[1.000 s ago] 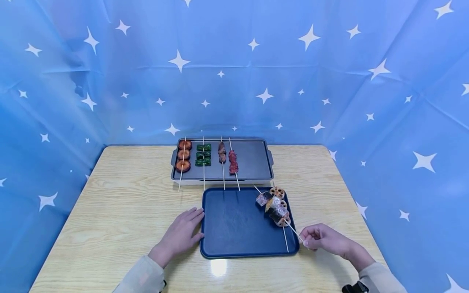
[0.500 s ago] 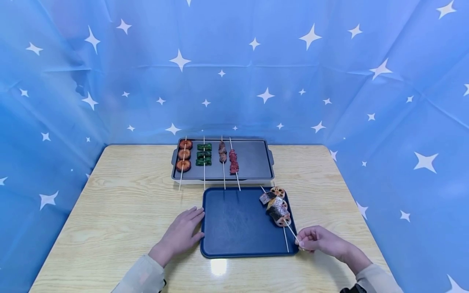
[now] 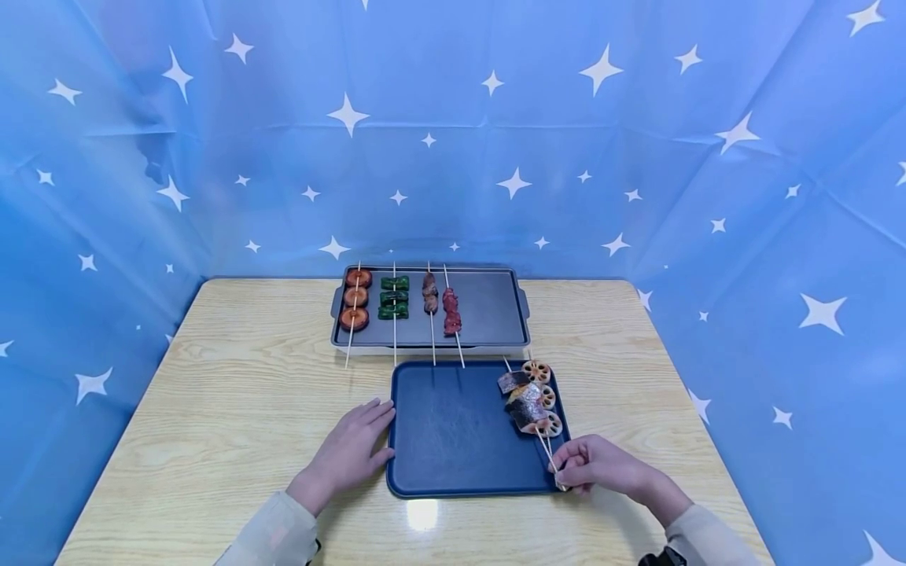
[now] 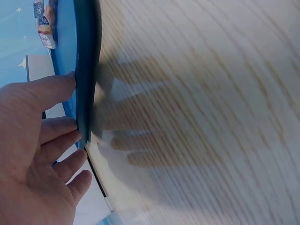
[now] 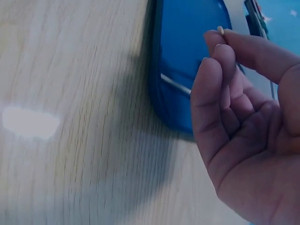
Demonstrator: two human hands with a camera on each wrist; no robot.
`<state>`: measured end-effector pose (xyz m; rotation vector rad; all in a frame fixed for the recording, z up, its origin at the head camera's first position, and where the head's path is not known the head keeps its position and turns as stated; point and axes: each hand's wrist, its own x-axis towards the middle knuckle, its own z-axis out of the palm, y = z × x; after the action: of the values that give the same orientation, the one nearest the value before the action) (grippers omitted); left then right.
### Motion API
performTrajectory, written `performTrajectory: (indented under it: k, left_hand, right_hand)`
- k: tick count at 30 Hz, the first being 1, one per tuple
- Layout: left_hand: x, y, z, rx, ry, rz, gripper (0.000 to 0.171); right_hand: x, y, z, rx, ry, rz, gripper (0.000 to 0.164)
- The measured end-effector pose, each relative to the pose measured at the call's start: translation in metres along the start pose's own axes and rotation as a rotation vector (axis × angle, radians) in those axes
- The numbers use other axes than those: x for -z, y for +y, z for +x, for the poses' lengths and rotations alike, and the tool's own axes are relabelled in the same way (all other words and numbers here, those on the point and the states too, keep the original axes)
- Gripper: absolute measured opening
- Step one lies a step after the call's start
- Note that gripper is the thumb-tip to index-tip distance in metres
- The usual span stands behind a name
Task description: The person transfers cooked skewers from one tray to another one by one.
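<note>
My right hand pinches the lower end of a fish skewer's stick between thumb and fingertips at the tray's near right corner. The fish skewer, with silvery dark-skinned pieces, slants over the right side of the dark blue tray. Partly covered by it, a lotus root skewer lies along the right rim. My left hand rests at the tray's left edge, its fingertips against the rim. In the left wrist view, the fingers of that hand are loosely bent beside the tray wall.
Behind the tray stands a grey grill pan. On it lie a mushroom-like round-slice skewer, a green pepper skewer, a brown meat skewer and a red meat skewer. The wooden table meets a blue star-patterned curtain.
My right hand has moved left over the tray's corner with the stick. The fish pieces swung right, then back left, uncovering more lotus root. My left hand stays put.
</note>
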<state>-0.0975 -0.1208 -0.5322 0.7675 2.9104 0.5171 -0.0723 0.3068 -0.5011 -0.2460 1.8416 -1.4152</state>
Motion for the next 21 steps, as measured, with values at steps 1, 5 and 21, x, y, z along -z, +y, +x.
performTrajectory:
  k: [1,5,21]
  left_hand:
    - [0.0,0.0,0.0,-0.001,-0.001,0.006,0.061]
    - [-0.001,0.0,0.001,-0.002,0.002,0.008,0.061]
    - [-0.001,0.0,0.0,-0.003,0.02,0.004,0.06]
  right_hand:
    - [-0.002,0.0,0.002,-0.005,0.005,-0.003,0.033]
    - [-0.009,-0.001,0.008,-0.009,0.036,-0.036,0.025]
    - [-0.034,-0.006,0.031,-0.013,0.069,-0.103,0.023]
